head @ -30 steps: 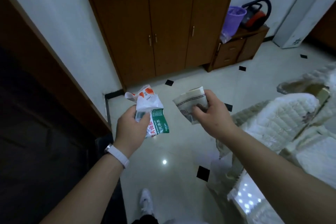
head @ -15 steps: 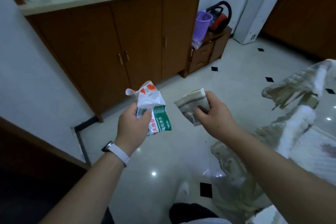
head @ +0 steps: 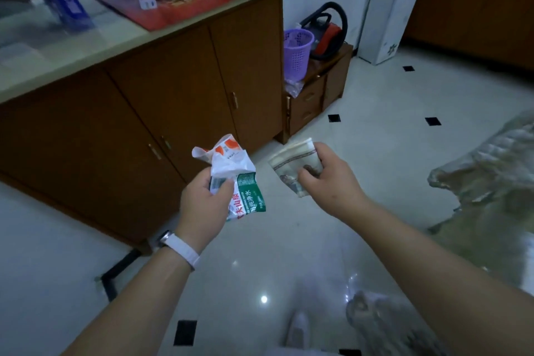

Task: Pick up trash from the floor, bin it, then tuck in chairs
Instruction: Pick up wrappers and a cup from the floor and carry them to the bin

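Note:
My left hand [head: 203, 205] grips a crumpled white plastic wrapper [head: 232, 170] with orange, red and green print, held above the floor. Just to its right, my right hand [head: 332, 179] pinches a folded grey-and-cream paper wad [head: 291, 163]. A purple mesh bin [head: 297, 52] stands on a low wooden drawer unit [head: 315, 95] ahead, beyond both hands. A chair with a quilted cover [head: 491, 179] shows at the right edge, blurred.
A brown cabinet [head: 161, 107] with a pale counter fills the left; bottles and a red mat lie on top. A red vacuum [head: 326, 35] sits behind the bin, a white floor unit [head: 396, 6] beyond it. My shoe [head: 297, 329] is on the glossy tiled floor.
The view has swung right and moved closer to the cabinet and purple bin. Both hands keep the same hold on their trash.

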`<state>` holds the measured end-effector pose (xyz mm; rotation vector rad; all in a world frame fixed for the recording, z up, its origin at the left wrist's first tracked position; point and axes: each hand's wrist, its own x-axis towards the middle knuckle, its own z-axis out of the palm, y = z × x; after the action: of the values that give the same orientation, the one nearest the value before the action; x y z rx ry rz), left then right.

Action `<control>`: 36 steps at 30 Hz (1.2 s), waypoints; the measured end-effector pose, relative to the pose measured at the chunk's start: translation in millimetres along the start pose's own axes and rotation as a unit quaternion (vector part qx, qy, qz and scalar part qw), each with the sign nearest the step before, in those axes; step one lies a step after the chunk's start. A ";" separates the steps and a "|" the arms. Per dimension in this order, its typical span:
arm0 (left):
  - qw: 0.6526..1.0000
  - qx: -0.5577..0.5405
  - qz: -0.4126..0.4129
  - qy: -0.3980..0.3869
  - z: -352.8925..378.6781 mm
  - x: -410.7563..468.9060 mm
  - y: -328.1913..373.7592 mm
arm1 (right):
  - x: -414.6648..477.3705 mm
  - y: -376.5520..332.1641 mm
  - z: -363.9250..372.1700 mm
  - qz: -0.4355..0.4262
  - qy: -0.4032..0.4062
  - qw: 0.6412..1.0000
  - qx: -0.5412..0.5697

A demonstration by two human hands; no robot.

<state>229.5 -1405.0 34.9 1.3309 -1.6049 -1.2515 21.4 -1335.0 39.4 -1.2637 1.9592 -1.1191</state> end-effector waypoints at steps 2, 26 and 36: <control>1.000 0.003 0.011 -0.012 22.8 25.4 13.1 | 25.0 3.4 -18.5 0.008 0.032 0.999 0.009; 0.965 -0.031 0.083 -0.247 270.8 417.2 84.1 | 324.8 79.4 -165.3 0.148 0.278 0.947 -0.067; 0.923 0.008 0.130 -0.362 423.7 511.9 126.1 | 393.6 143.5 -244.3 0.220 0.384 0.895 -0.057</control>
<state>-319.0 -1798.9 -2.1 0.6329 -2.1981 -1.6643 -397.8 -1578.7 35.0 -0.3578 2.7254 -1.3913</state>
